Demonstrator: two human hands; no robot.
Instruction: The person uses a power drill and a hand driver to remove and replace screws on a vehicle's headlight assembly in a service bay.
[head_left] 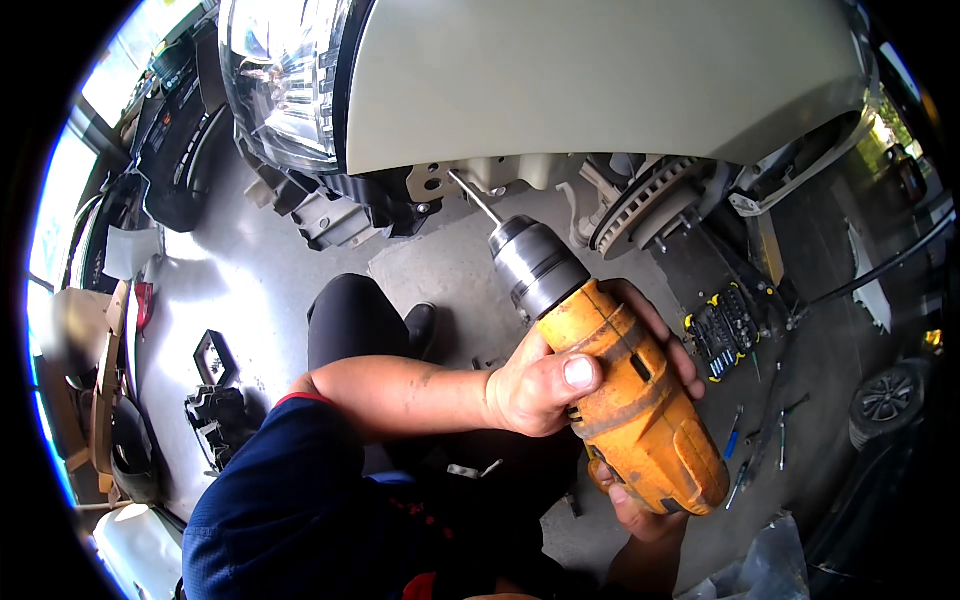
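Observation:
A worn orange power drill (pixel 640 400) is held between my two hands, its dark metal chuck (pixel 540 265) angled up and to the left. The thin drill bit (pixel 476 198) points at a metal bracket (pixel 432 183) below the pale car fender (pixel 600 80); whether the tip touches it I cannot tell. My left hand (pixel 545 385) wraps around the drill's body from the left, thumb on top and fingertips showing on the far side. Lower down, my right hand (pixel 645 515) grips the rear part near the handle, mostly hidden under the drill.
A headlight (pixel 290 85) sits left of the fender. Beneath the fender show a brake disc (pixel 645 205) and exposed parts. On the floor at right lie a tool set (pixel 722 332), several hand tools (pixel 735 435) and a wheel (pixel 886 400). Black plastic parts (pixel 215 415) lie at left.

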